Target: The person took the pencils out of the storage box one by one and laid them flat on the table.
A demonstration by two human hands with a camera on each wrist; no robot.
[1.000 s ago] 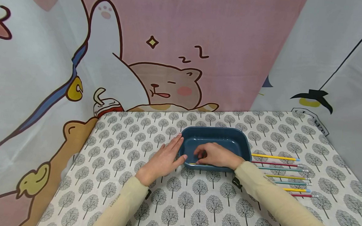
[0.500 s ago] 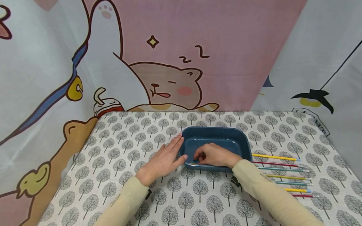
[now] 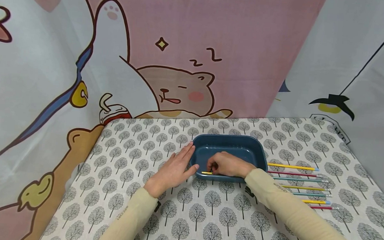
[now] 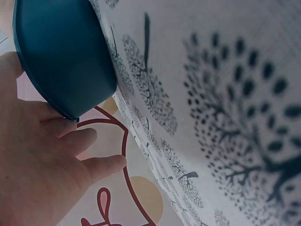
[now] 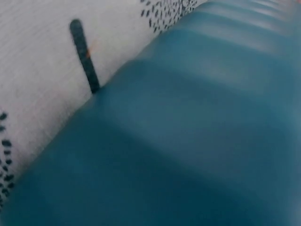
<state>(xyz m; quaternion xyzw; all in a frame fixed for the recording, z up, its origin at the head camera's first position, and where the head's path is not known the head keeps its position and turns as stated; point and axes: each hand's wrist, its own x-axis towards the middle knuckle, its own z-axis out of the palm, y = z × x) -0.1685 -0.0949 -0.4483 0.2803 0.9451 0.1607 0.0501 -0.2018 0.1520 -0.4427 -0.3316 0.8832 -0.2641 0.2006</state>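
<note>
A dark blue rectangular tray (image 3: 230, 139) stands in the middle of the table in the head view. My left hand (image 3: 173, 169) rests against its left rim, fingers mostly straight; the left wrist view shows the fingertips (image 4: 61, 127) right at the tray's edge. Inside the tray, near its front wall, my right hand (image 3: 230, 164) has curled fingers and pinches a thin yellow pencil (image 3: 206, 173). Only a short end of that pencil shows left of the fingers; the hand hides the rest. The right wrist view holds mostly the tray's blurred outer wall (image 5: 164, 127).
Several pencils lie side by side right of the tray, among them a yellow pencil (image 3: 292, 166), a red pencil (image 3: 293, 174) and a green pencil (image 3: 306, 180). The right sleeve (image 3: 291, 208) covers part of the nearer ones. A tree-print cloth (image 3: 139, 135) covers the table; printed curtains hang behind.
The right hand has shifted slightly within the tray, and the yellow pencil's end has risen a little and shows more plainly. The left hand has stayed at the rim.
</note>
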